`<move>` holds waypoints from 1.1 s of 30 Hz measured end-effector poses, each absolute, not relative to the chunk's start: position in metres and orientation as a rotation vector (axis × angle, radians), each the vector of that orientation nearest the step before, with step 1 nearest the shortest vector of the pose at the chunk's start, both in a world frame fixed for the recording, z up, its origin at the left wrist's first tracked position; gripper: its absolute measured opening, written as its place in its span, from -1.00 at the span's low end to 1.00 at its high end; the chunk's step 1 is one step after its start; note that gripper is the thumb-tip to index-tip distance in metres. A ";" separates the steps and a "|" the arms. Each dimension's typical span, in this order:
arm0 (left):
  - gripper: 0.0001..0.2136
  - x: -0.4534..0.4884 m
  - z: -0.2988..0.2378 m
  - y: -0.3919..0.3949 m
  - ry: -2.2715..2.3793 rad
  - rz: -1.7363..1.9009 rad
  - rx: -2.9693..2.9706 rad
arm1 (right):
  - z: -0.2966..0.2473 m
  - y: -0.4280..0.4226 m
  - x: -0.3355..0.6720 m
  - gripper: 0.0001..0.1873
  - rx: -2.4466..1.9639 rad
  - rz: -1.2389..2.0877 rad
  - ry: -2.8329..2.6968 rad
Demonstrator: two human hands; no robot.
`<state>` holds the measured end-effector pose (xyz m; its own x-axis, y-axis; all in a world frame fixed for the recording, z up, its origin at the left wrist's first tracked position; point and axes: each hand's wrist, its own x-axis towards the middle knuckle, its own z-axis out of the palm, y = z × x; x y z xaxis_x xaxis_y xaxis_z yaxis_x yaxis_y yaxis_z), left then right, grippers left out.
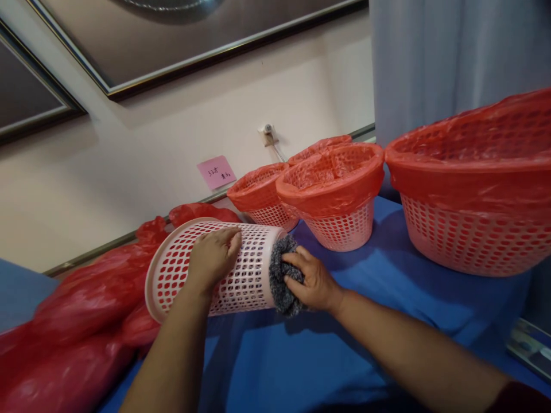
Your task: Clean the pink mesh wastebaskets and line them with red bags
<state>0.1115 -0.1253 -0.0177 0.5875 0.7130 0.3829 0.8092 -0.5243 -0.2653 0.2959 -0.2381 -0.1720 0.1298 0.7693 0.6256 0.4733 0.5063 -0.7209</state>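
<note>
A pink perforated plastic basket (253, 269) lies on its side on the blue table cover (387, 298), its open mouth facing left. My left hand (213, 255) rests on top of the basket's wall with fingers curled over it, holding it steady. My right hand (312, 281) grips a grey fuzzy cloth (279, 269) and presses it against the basket's bottom end.
Red plastic bags (77, 321) are piled at the left. Several pink baskets lined with red bags stand behind: two in the middle (340, 195) and a large one at right (473, 195). A pink note (216, 171) is stuck on the wall.
</note>
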 end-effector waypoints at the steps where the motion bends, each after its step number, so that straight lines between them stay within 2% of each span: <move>1: -0.52 0.112 -0.017 -0.125 -1.225 -0.314 -2.406 | -0.171 -0.240 0.296 -0.54 -1.174 0.357 -1.589; 5: -0.51 0.112 -0.017 -0.127 -1.236 -0.325 -2.410 | -0.174 -0.240 0.303 -0.66 -1.455 0.635 -1.830; 8: -0.53 0.112 -0.018 -0.128 -1.221 -0.337 -2.413 | -0.178 -0.235 0.314 -0.71 -1.517 0.719 -1.831; 13: -0.53 0.112 -0.018 -0.128 -1.208 -0.350 -2.411 | -0.173 -0.230 0.328 -0.58 -1.464 0.732 -1.680; 18: -0.53 0.110 -0.020 -0.127 -1.206 -0.358 -2.416 | -0.176 -0.232 0.312 -0.49 -1.281 0.735 -1.873; 24: -0.53 0.109 -0.021 -0.128 -1.211 -0.381 -2.414 | -0.185 -0.235 0.298 -0.64 -1.464 0.719 -1.977; 30: -0.54 0.109 -0.020 -0.129 -1.202 -0.366 -2.412 | -0.178 -0.231 0.308 -0.55 -1.541 0.620 -1.846; 33: -0.53 0.109 -0.021 -0.129 -1.212 -0.357 -2.407 | -0.182 -0.231 0.300 -0.60 -1.551 0.626 -1.865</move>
<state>0.1089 -0.1286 -0.0206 0.5872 0.7006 0.4054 0.8085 -0.5318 -0.2519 0.2996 -0.2308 -0.1818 -0.1126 0.9801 0.1635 0.6826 0.1959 -0.7040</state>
